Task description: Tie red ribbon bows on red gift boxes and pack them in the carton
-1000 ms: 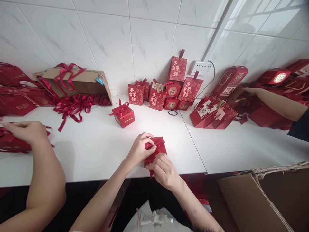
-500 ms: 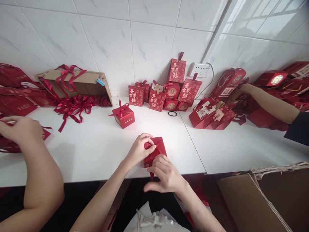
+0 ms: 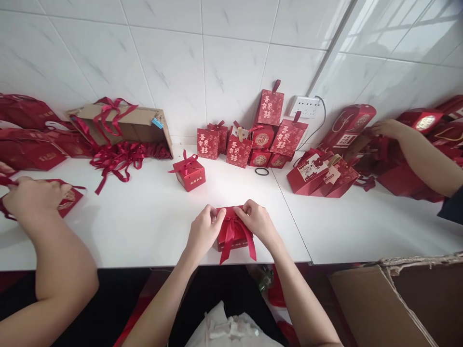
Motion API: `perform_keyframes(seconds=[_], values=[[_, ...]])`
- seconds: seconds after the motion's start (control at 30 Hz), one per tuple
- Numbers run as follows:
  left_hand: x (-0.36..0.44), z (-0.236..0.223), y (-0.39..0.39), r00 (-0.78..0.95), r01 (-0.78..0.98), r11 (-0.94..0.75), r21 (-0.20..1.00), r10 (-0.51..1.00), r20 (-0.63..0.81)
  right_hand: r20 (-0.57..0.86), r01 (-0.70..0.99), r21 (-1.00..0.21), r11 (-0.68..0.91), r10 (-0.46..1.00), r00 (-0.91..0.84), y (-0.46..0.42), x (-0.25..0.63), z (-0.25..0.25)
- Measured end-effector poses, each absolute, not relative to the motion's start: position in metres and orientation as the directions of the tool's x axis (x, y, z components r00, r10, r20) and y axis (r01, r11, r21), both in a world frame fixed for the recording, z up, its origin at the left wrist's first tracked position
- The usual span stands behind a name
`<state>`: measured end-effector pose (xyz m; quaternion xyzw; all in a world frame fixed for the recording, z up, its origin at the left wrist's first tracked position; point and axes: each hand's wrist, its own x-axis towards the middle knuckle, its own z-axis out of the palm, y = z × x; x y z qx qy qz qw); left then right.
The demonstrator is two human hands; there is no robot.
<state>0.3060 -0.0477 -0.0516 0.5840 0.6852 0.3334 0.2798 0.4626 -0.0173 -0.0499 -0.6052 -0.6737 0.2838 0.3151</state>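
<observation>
A small red gift box [image 3: 241, 244] stands near the front edge of the table, directly before me. On its lid a red satin ribbon [image 3: 227, 237] is formed into a bow, with two tails hanging down the front. My left hand [image 3: 205, 230] pinches the bow's left side at the lid, thumb against bent fingers. From the other side, my right hand [image 3: 259, 222] pinches it in the same way. The loops themselves are mostly hidden by my fingers. Farther back, a similar red box [image 3: 191, 177] with a tied bow rests on the table.
A cardboard tray [image 3: 167, 132] spills red ribbons [image 3: 121, 161] at the back left. Red gift boxes [image 3: 238, 153] are stacked by the wall, near a black ring [image 3: 262, 171]. Other people's hands work at left [image 3: 34, 197] and right [image 3: 388, 129]. An open carton [image 3: 361, 294] stands front right.
Both my hands have shifted to either side of the box's top, and my right thumb has come in. A bow with two hanging tails now shows. The neighbour's hand at left moved slightly.
</observation>
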Motion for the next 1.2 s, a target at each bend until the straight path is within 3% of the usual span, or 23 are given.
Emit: perform_keyframes(seconds=[0.2, 0.47, 0.57, 0.7, 0.8, 0.93, 1.03, 1.2], values=[[0.314, -0.058, -0.062, -0.176, 0.555, 0.089, 0.827, 0.984, 0.012, 0.133, 0.517, -0.845, 0.138, 0.99, -0.047, -0.028, 0.464, -0.057], [0.315, -0.066, -0.061, -0.184, 0.478, 0.042, 0.878, 0.981, 0.053, 0.265, 0.476, -0.851, 0.222, 0.964, 0.024, -0.03, 0.468, -0.069], [0.314, -0.065, -0.061, -0.161, 0.445, 0.052, 0.894, 0.987, 0.023, 0.38, 0.504, -0.801, 0.325, 0.925, 0.008, -0.037, 0.47, -0.065], [0.313, -0.063, -0.06, -0.152, 0.397, 0.039, 0.917, 0.988, 0.024, 0.553, 0.536, -0.648, 0.54, 0.818, -0.156, -0.049, 0.47, -0.052], [0.313, -0.063, -0.058, -0.171, 0.386, 0.048, 0.921, 0.985, 0.021, 0.45, 0.609, -0.698, 0.378, 0.892, -0.038, -0.044, 0.47, -0.049], [0.312, -0.063, -0.056, -0.172, 0.403, 0.106, 0.909, 0.984, -0.038, 0.152, 0.644, -0.758, 0.102, 0.988, 0.022, -0.03, 0.47, -0.054], [0.312, -0.064, -0.055, -0.172, 0.438, 0.101, 0.893, 0.985, -0.028, 0.044, 0.615, -0.787, 0.052, 0.999, -0.028, -0.028, 0.469, -0.055], [0.314, -0.067, -0.057, -0.173, 0.475, 0.049, 0.879, 0.984, 0.039, 0.009, 0.549, -0.835, 0.027, 0.999, -0.035, -0.034, 0.468, -0.055]])
